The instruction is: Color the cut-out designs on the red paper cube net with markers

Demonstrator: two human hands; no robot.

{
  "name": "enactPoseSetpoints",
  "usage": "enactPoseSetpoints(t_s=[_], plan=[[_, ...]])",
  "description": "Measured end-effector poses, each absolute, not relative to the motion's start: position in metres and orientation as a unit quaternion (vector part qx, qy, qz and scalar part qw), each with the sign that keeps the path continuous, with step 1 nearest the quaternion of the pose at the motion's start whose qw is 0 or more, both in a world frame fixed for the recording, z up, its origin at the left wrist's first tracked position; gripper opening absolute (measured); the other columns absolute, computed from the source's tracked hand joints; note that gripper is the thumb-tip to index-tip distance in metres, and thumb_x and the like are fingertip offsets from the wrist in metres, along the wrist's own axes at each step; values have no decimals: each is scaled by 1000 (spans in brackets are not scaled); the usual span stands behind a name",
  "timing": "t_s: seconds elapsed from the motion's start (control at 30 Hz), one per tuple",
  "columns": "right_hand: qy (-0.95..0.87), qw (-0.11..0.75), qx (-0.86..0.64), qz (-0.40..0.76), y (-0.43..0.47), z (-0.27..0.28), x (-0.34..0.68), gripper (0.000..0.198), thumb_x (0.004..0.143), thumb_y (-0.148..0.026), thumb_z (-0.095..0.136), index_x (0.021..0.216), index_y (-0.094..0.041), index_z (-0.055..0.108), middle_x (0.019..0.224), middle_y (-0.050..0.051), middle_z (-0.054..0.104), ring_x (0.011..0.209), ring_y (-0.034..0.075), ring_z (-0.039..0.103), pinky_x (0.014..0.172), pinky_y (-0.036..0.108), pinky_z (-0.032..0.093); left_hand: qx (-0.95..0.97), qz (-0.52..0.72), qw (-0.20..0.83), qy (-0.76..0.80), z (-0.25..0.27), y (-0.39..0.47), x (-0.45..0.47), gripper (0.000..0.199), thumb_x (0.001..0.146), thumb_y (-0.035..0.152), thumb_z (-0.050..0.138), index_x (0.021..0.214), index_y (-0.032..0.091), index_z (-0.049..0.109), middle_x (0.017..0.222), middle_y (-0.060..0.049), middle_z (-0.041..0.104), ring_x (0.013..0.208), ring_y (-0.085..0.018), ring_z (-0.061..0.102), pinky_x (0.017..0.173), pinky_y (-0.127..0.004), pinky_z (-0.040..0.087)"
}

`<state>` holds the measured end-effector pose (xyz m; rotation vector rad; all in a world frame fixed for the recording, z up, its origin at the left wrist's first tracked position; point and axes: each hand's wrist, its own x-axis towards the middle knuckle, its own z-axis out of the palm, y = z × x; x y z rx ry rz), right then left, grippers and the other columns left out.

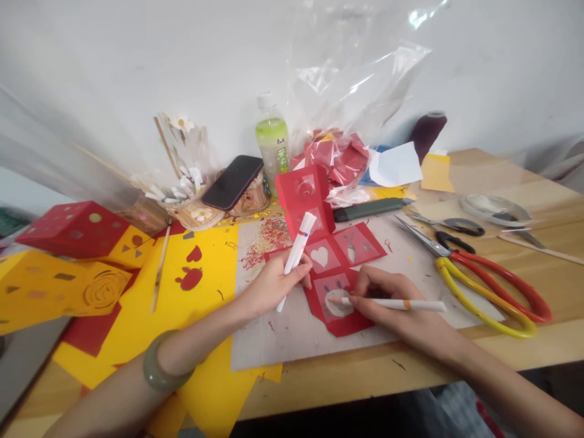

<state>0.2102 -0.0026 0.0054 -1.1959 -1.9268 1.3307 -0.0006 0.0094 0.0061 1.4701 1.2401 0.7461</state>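
A white marker (pixel 298 244) is gripped in my left hand (pixel 278 283), which rests at the left edge of a red paper cutout (pixel 314 313). Between the fingers of my right hand (pixel 387 298) is a second white marker (pixel 404 304) with an orange band. Its tip touches a pale rounded shape in the lowest panel of the cutout. A white heart (pixel 319 256) shows in the middle panel and another figure in the panel to its right. The upper panels stand bent upward. A grey cutting mat or board (pixel 260 340) lies beneath.
Large scissors (pixel 493 289) with red and yellow handles lie at right, beside smaller black scissors (pixel 460 228) and a tape roll (pixel 495 210). Behind stand a bottle (pixel 272 143) and a phone (pixel 233 182). Yellow paper (pixel 205 304) and decorated boxes (pixel 75 231) fill the left.
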Motion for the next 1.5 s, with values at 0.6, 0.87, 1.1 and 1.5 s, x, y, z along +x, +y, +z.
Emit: enactPoseSetpoints(t_s=[0.6,0.87,1.1,1.5], plan=[[-708,248,-450,485,-4,8,208,23,78,-27,53,59,-20,41,57,-3,46,56,12,42,50,24,31,608,312,514,519,11,8,1,16,83,22,46,68,16,50,62,0,57,64,-14,57,64,-25,44],[-709,245,-448,486,-3,9,206,25,78,-30,54,60,-20,41,57,-3,46,55,12,42,50,24,32,605,321,529,501,7,10,-1,12,83,22,45,73,16,48,62,1,56,64,-13,56,65,-25,44],[-709,238,-449,489,-4,9,207,25,79,-29,54,60,-20,41,58,-4,45,56,12,42,51,24,32,599,324,542,493,2,10,-2,10,84,23,45,77,17,47,63,1,56,65,-13,56,67,-26,44],[-709,235,-451,489,-4,10,207,24,78,-30,53,60,-20,41,57,-3,45,56,12,41,51,24,31,607,320,538,490,1,10,-3,10,85,25,45,79,17,48,64,1,57,66,-14,57,68,-26,44]])
